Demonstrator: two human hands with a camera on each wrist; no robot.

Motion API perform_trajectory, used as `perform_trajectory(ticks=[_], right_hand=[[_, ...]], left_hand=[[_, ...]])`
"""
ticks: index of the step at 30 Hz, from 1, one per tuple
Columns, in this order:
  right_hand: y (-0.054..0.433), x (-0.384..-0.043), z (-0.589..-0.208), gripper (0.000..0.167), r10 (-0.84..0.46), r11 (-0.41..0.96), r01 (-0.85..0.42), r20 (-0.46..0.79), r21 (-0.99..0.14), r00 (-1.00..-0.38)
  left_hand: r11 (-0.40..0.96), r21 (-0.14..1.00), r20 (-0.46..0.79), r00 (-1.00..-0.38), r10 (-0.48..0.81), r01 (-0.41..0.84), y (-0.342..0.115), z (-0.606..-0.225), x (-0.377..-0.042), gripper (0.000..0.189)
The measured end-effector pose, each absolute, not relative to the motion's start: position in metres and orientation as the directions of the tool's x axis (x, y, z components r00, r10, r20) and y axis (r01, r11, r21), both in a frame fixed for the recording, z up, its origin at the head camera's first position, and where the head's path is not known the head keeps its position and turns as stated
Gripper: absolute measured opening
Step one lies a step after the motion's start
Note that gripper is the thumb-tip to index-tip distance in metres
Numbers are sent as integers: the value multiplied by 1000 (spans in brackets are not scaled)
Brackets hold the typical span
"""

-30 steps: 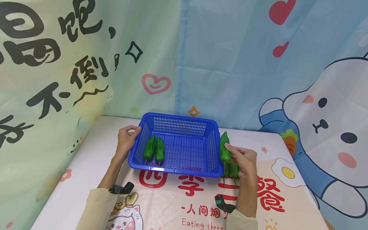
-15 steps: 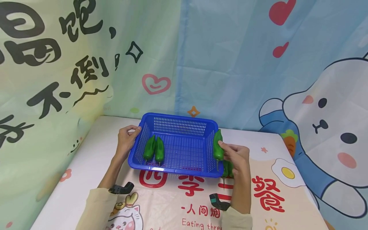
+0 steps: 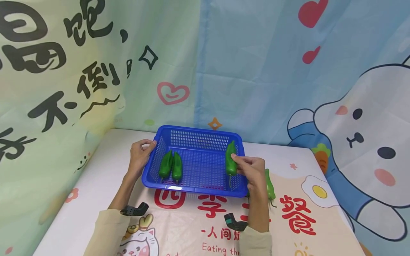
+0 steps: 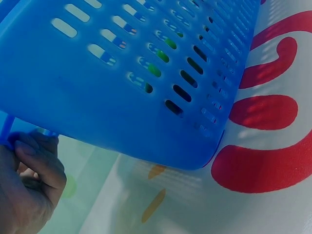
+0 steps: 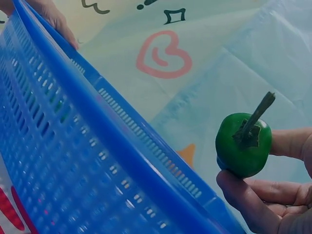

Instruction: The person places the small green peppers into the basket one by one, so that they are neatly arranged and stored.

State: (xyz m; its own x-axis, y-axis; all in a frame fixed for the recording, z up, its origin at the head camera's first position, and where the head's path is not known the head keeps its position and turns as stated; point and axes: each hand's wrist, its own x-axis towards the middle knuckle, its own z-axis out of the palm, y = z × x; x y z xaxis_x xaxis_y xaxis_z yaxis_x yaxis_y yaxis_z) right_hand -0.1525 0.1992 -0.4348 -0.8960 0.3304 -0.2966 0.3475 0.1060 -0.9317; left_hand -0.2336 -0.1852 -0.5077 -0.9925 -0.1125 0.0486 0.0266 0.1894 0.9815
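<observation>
A blue plastic basket (image 3: 192, 190) sits on the table. My left hand (image 3: 138, 156) grips its left rim, with the fingers curled under the edge in the left wrist view. Two green peppers (image 3: 165, 165) lie side by side in the basket's left part. Above its right part, my right hand (image 3: 255, 173) pinches another green pepper (image 3: 231, 160) between thumb and fingers, stem end toward me. The right wrist view shows that pepper's stem (image 5: 259, 111) close up. One more green pepper (image 3: 270, 186) lies on the table right of my right forearm, which partly hides another.
The printed tablecloth (image 3: 298, 217) carries red characters and a fried egg picture. A decorated curtain (image 3: 250, 78) hangs right behind the table, near the basket's far rim.
My right hand has carried the pepper left, from beside the basket's right rim to above its inside. The left hand and basket stay in place. A pepper on the table has come into view.
</observation>
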Motion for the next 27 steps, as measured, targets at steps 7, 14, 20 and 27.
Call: perform_trajectory(ticks=[7, 14, 20, 27], right_hand=[[189, -158, -440, 53, 313, 113, 337, -289, -935, -905], [181, -162, -444, 50, 293, 83, 336, -300, -938, -908], [175, -163, -446, 48, 277, 53, 306, -281, -950, -919], [170, -165, -447, 46, 275, 47, 302, -278, -952, -920]], left_hand=[[182, 983, 47, -993, -107, 27, -186, -506, -231, 42], [188, 982, 33, -994, -107, 13, -187, -507, -233, 43], [190, 981, 46, -993, -109, 25, -186, -507, -233, 43], [181, 983, 42, -993, -111, 22, -185, -506, -232, 42]])
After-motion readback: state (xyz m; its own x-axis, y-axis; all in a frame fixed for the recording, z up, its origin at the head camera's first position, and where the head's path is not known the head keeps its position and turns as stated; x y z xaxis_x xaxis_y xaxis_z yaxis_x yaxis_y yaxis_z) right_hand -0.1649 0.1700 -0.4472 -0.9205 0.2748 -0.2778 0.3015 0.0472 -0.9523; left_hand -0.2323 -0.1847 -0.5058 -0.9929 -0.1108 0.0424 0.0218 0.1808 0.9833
